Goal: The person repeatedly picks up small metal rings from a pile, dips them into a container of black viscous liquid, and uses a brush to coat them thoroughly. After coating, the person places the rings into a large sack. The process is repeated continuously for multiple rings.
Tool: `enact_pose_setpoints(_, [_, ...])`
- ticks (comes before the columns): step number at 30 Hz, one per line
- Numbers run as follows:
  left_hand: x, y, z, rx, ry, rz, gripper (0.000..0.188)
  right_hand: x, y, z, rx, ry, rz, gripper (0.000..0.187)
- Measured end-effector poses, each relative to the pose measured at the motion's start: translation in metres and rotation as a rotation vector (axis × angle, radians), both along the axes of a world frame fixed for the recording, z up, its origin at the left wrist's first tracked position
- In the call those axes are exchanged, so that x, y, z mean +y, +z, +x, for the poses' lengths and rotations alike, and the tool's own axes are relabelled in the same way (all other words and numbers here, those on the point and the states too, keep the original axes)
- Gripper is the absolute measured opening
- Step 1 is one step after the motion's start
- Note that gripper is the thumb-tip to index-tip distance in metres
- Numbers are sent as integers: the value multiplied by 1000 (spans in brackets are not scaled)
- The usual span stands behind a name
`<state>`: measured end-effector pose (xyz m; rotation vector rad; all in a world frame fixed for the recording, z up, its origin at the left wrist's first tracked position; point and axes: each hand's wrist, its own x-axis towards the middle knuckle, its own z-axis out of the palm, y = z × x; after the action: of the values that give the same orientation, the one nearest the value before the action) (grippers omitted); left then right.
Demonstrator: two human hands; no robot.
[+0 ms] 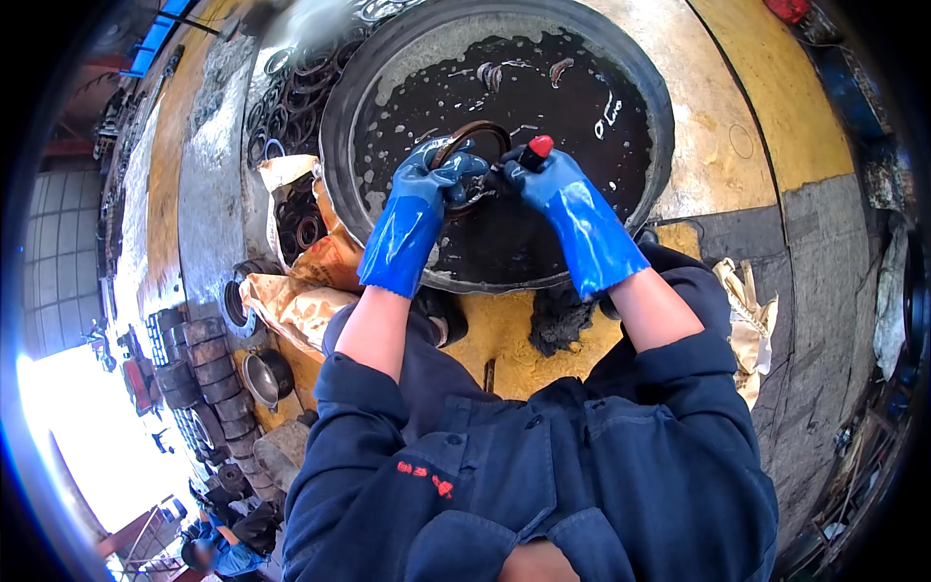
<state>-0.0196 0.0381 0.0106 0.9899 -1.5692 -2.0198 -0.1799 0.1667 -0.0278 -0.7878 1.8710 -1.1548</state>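
Both my hands wear long blue rubber gloves and work over a wide round black basin (660, 126) of dark liquid with foam patches. My left hand (427, 175) is closed round the side of a brown ring (472, 127), held tilted above the liquid. In my right hand (555, 179) is a tool with a red-and-black handle (536, 150). Its working end is near the ring's inner side, and I cannot tell whether it touches. Small curved pieces (492, 76) lie in the liquid at the far side.
Many dark rings (296, 102) are heaped left of the basin. An opened paper sack (301, 301), a metal bowl (268, 376) and stacked cylindrical parts (208, 359) stand nearer. A black rag (561, 325) lies between my feet, another sack (747, 330) to the right. A person (228, 548) is at lower left.
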Motion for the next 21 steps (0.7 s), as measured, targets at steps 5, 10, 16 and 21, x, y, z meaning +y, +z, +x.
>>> enact_pose_setpoints(5, [2, 1, 0, 1, 3, 10, 27, -6, -45, -2, -454, -33, -19, 29])
enact_pose_setpoints(10, [-1, -2, 5, 27, 6, -7, 28, -2, -18, 18, -975, -204, -106, 29])
enact_pose_setpoints(16, [-2, -2, 8, -13, -44, -26, 26, 5, 34, 29, 134, 116, 112, 25])
enact_pose_setpoints(21, [-7, -11, 5, -29, 67, 6, 31, 10, 26, 29, 681, 63, -125, 29])
